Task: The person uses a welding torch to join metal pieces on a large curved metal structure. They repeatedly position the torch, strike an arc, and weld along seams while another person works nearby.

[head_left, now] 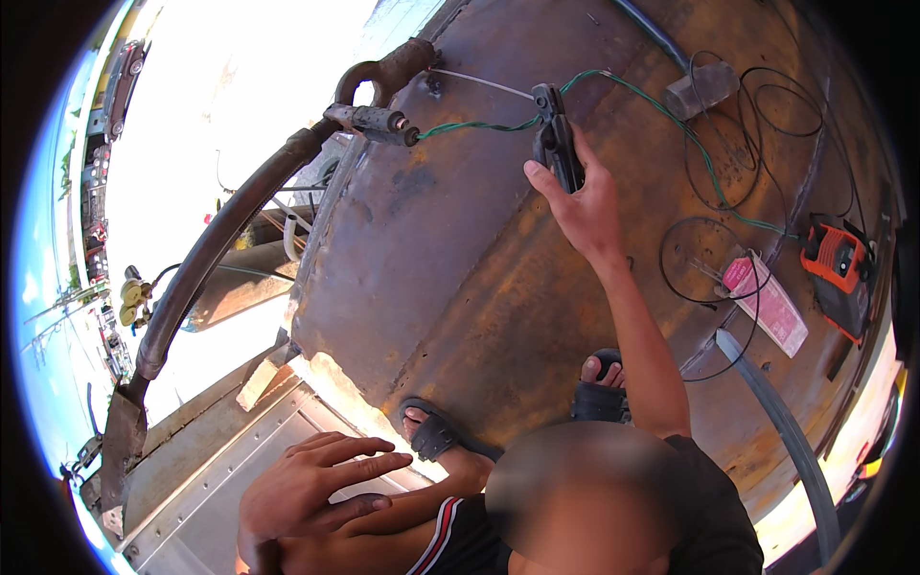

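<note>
My right hand [585, 206] grips a black electrode holder [556, 129] with a thin rod [479, 84] extending left to the dark metal bracket [402, 67]; whether the tip touches it is unclear. Below the bracket, two cylindrical fittings [379, 125] connect to a long curved dark pipe [230, 230], and a green twisted wire [450, 127] runs from them past the holder. My left hand [316, 489] is open and empty, fingers apart, low on the left near my leg.
I am on a rusty steel surface [460, 240] with my sandaled feet [431, 431]. At right lie looped cables [757, 125], a pink package of rods [767, 307], an orange-black machine [834, 259] and a grey bar [776, 412]. A metal panel [201, 479] is lower left.
</note>
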A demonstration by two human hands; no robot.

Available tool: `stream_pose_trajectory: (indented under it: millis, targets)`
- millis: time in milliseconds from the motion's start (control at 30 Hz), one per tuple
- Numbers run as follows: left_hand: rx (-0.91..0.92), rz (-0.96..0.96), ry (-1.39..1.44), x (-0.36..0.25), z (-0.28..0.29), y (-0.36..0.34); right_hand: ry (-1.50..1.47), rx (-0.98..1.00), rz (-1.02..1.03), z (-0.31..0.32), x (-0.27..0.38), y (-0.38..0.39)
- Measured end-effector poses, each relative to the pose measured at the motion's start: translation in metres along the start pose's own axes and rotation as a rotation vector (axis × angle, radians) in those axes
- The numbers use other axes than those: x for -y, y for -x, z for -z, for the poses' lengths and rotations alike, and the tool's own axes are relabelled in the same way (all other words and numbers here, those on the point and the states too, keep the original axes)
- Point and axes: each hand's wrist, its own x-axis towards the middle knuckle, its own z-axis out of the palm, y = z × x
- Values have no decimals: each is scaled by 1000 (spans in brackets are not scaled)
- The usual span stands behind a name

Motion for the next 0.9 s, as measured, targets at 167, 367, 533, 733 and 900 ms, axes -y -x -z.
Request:
stream_pose_trajectory:
  millis: [167, 367, 533, 733, 900]
  targets:
    - [-9, -5, -7, 2, -1, 1, -36, 3, 48, -2, -2, -7]
    - [10, 22, -10, 1, 0, 1, -127, 42, -81, 5, 0, -8]
    - [1, 13, -7, 0, 1, 0, -96, 41, -87, 9, -2, -9]
    - [5, 1, -1, 2, 1, 0, -93, 53, -100, 9, -1, -8]
    - [1, 7, -5, 1, 0, 0, -1, 68, -47, 11, -2, -8]
